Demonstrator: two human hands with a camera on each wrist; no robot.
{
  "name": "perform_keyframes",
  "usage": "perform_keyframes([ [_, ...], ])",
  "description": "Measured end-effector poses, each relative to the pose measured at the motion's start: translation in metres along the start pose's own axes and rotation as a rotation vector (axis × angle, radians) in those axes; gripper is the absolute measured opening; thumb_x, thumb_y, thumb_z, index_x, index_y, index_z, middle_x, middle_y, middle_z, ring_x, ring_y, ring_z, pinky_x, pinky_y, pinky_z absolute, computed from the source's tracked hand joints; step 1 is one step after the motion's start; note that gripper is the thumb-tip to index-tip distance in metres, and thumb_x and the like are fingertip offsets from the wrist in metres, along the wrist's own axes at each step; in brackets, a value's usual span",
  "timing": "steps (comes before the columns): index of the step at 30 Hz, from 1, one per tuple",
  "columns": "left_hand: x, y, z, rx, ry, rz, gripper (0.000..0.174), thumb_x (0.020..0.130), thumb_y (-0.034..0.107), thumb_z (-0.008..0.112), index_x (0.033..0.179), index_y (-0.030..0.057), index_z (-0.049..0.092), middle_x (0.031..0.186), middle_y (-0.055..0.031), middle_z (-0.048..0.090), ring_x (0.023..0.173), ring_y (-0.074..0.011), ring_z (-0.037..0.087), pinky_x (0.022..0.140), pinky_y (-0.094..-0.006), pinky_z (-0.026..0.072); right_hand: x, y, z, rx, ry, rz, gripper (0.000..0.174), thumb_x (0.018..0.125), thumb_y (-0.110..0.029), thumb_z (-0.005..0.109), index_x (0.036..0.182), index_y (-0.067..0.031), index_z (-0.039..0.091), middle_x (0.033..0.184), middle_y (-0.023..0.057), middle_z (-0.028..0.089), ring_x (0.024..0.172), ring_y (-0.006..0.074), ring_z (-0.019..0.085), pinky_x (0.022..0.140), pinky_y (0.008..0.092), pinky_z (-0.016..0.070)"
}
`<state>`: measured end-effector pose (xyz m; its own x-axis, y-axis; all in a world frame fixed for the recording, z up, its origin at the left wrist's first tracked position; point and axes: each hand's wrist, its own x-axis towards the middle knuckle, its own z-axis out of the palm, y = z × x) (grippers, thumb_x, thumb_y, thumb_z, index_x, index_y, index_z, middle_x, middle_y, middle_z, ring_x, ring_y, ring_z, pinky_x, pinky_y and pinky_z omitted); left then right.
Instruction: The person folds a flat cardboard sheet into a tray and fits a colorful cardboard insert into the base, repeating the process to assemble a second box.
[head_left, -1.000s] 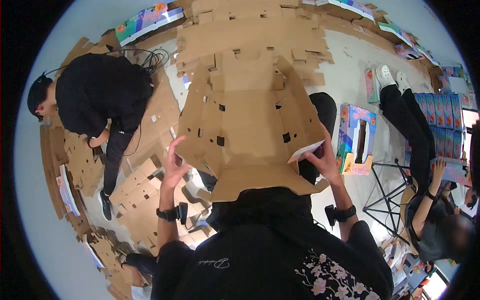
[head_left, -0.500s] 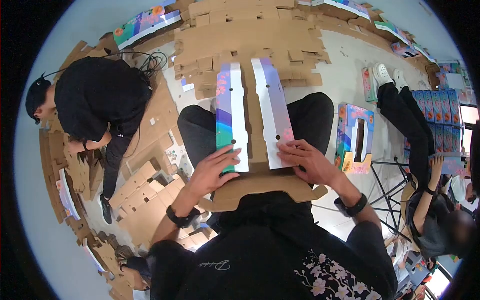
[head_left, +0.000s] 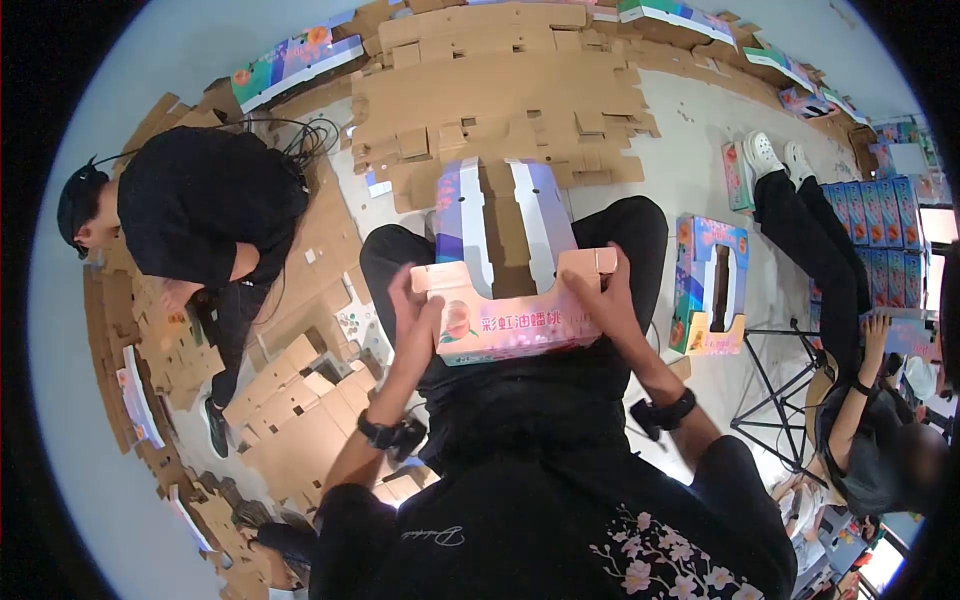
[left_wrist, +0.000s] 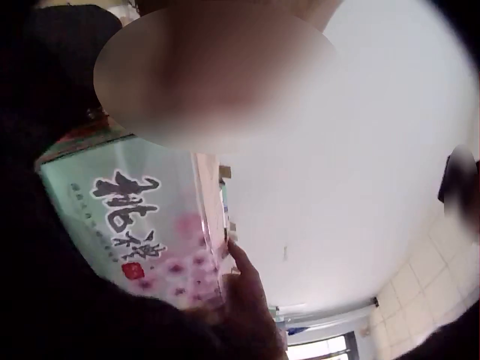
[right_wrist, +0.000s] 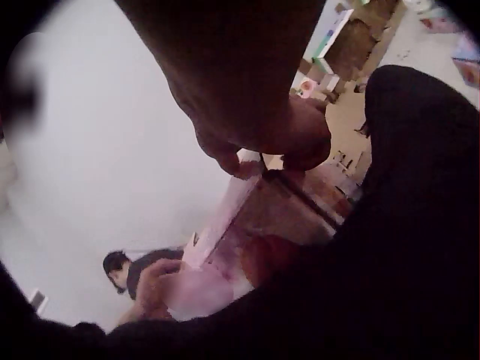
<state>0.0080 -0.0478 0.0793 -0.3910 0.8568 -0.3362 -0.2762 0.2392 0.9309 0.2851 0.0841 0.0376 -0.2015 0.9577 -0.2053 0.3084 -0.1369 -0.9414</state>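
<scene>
While left hand (head_left: 412, 315) and right hand (head_left: 608, 298) pinch the end panel (head_left: 515, 322) at its corners, carton (head_left: 508, 262) sits between the knees (head_left: 630, 232); uneven pushing could skew the panel or crease the side flaps (head_left: 470, 225).

the head camera looks forward and down from above, over the box (head_left: 520, 318) and the floor (head_left: 690, 120). the left wrist camera sits close to the box, facing its side and a window (left_wrist: 322, 347) beyond; the right wrist camera, also near, looks across it. all three share the box.
</scene>
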Motion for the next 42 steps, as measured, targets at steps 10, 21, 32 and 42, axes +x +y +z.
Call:
perform_keyframes([
  [10,0.048,-0.056,0.000,0.269,0.020,-0.026,0.060,0.112,0.040,0.033,0.157,0.0002,0.033,0.118,-0.0122,0.060,0.087,-0.0135,0.061,0.081,-0.0280,0.0507,0.025,0.048,0.013,-0.314,-0.094,-0.024,0.057,0.109,-0.036,0.036,0.151,0.0023,0.041,0.140,0.0286,0.049,0.137,0.0395,0.041,0.118,0.0458,0.0267],
  [21,0.053,-0.062,-0.001,0.152,0.048,-0.193,0.051,0.112,0.034,0.037,0.152,0.0023,0.042,0.128,-0.0108,0.063,0.109,-0.0154,0.062,0.094,-0.0286,0.0494,0.029,0.055,0.016,-0.202,-0.138,0.069,0.050,0.110,-0.034,0.035,0.149,-0.0065,0.049,0.143,0.0170,0.055,0.133,0.0286,0.049,0.116,0.0401,0.0312],
  [32,0.036,-0.047,-0.017,0.054,-0.117,-0.147,0.062,0.101,0.015,0.060,0.154,-0.0009,0.032,0.149,-0.0161,0.049,0.136,-0.0239,0.048,0.114,-0.0360,0.0376,0.032,-0.014,-0.003,0.181,-0.296,0.207,0.070,0.099,-0.025,0.066,0.155,0.0021,0.036,0.143,0.0186,0.054,0.125,0.0246,0.058,0.106,0.0352,0.0462],
  [42,0.055,0.147,0.002,0.613,0.195,0.716,0.098,0.077,0.025,0.090,0.152,-0.0030,0.034,0.151,-0.0189,0.045,0.140,-0.0276,0.042,0.118,-0.0414,0.0296,-0.004,-0.213,-0.103,-0.618,-0.534,-0.619,0.080,0.078,-0.008,0.079,0.152,-0.0126,0.049,0.164,0.0169,0.032,0.148,0.0404,0.033,0.120,0.0481,0.0283],
])
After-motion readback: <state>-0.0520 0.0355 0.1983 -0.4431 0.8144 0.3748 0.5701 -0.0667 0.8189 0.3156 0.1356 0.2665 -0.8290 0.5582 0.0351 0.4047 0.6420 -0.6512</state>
